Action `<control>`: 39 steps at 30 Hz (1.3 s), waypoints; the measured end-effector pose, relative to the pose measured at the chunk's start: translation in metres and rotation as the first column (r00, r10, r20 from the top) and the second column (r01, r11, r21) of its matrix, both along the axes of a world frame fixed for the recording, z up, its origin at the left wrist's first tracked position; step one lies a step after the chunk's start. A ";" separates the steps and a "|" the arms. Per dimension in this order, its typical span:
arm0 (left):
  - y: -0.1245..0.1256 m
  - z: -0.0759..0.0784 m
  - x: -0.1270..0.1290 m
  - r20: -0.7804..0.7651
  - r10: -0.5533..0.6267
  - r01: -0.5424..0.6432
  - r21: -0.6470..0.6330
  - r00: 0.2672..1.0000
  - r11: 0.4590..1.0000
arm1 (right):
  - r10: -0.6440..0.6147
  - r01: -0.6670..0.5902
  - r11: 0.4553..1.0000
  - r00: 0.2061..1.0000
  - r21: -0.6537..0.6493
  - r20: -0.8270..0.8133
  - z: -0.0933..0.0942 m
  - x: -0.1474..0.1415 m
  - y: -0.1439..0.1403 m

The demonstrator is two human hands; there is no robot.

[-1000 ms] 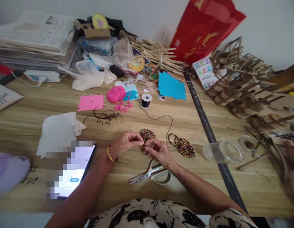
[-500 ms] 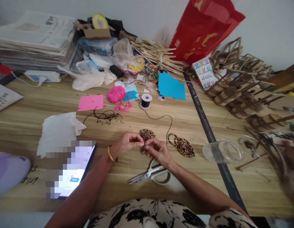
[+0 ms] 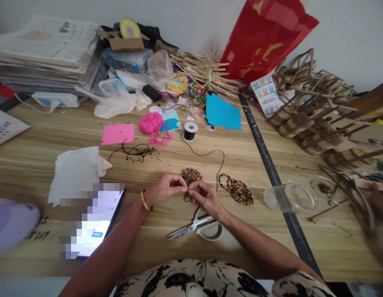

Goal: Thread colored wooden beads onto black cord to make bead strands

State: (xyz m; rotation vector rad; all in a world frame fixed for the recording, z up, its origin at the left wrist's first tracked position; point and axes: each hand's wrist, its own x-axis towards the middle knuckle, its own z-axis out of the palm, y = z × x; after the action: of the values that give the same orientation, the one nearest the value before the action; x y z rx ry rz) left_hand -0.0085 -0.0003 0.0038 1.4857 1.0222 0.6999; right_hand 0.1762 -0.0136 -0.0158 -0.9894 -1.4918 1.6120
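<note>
My left hand and my right hand meet fingertip to fingertip over the table. Both pinch a thin black cord, which runs back in a curve to a white spool wound with black cord. A small loop of it hangs under my right fingers. Just behind the fingertips lies a pile of multicoloured beads. Strung beads lie coiled right of my right hand. Below it rest scissors with pale handles. Whether a bead sits between my fingertips is too small to tell.
A lit phone lies by my left forearm, with white tissue behind it. Black cord scraps, pink yarn and blue paper lie farther back. A clear jar lies at right, near another person's hand.
Hardly anything differs. My fingertips have shifted very slightly on the cord, while the spool, beads and scissors stay where they were.
</note>
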 end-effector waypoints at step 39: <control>-0.003 -0.010 0.008 -0.574 0.083 0.197 0.407 0.814 0.892 | -0.016 0.011 0.997 0.998 0.079 0.064 -0.004 0.003 0.001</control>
State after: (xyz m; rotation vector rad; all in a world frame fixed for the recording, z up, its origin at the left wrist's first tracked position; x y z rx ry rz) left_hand -0.0009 -0.0032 -0.0062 2.2223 1.3187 0.4516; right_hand 0.1794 -0.0121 -0.0194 -1.0139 -1.5755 1.5132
